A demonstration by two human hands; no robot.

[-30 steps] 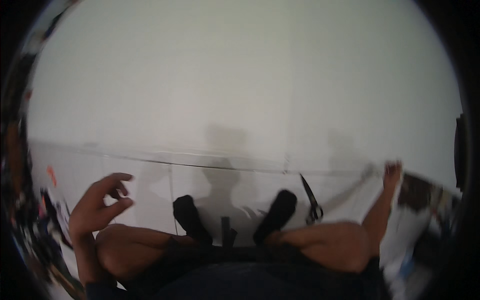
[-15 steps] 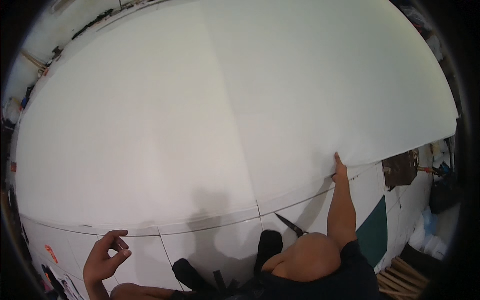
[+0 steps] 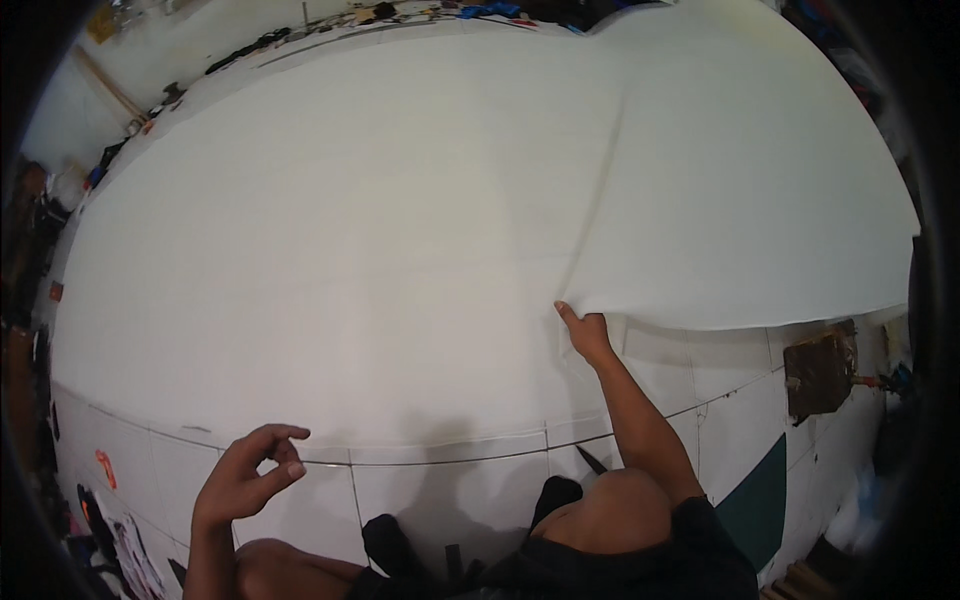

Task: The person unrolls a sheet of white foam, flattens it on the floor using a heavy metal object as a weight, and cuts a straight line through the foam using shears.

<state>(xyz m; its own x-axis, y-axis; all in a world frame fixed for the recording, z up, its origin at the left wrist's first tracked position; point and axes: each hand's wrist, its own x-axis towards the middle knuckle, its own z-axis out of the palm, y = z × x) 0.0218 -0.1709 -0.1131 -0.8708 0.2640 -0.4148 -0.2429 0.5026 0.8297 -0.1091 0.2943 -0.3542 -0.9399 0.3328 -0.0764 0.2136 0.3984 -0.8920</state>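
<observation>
"Right hand [image 3: 590, 332] has moved left since the earlier frame, carrying the right part of the white sheet [image 3: 330, 250] with it."

"What step is that?"

"I'd judge it's lifting and drawing the near edge across to the left. The next move seems to call for a firm pinch and a steady pull, so the sheet doesn't bunch."

"How are the 2 hands?"

"Well apart. The right is clamped on the sheet's near edge, thumb on top. The left hand [image 3: 245, 480] looks empty, its thumb and fingers parted, near the sheet's near edge on the left."

"And the sheet?"

"Spread over the tiled floor [image 3: 735, 410], on the far side of the feet, its right part raised off the tiles."

"What else differs?"

"1 long crease now runs from the thumb toward the far side, and the right knee [image 3: 625, 510] hides more of the scissors [image 3: 590, 459]; mainly the blade shows."
</observation>
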